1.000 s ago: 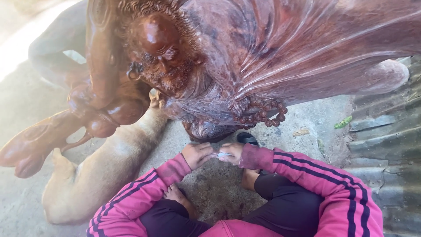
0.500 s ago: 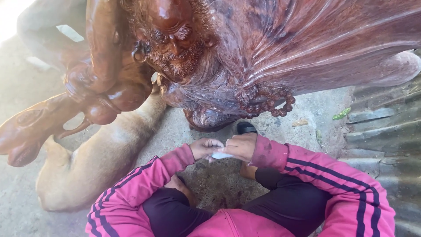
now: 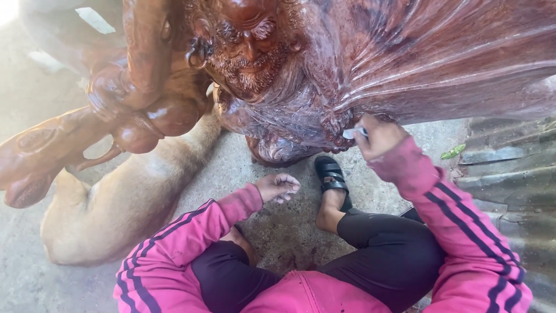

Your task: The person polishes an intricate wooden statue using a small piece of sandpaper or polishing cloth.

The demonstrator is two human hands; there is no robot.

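Observation:
A large reddish-brown carved wooden statue (image 3: pixel 347 64) with a bearded face fills the top of the view. My right hand (image 3: pixel 375 137) is raised against the statue's beaded lower edge and grips a small pale piece, perhaps sandpaper or cloth (image 3: pixel 352 133). My left hand (image 3: pixel 279 186) hovers lower, above the concrete floor, its fingers curled loosely with nothing visible in them. Both arms wear pink sleeves with dark stripes. I am crouched, with black trousers and a foot in a black sandal (image 3: pixel 331 174) under the statue.
A tan dog (image 3: pixel 116 203) lies on the concrete floor (image 3: pixel 289 232) at the left, beside my left arm. Corrugated metal sheeting (image 3: pixel 509 174) lies at the right, with a green leaf (image 3: pixel 453 152) on it. The statue's carved gourd and arm (image 3: pixel 52 150) jut out at left.
My hands were together low in front of me. The right hand has since risen to the statue's beaded edge with the pale piece, and the left stayed low.

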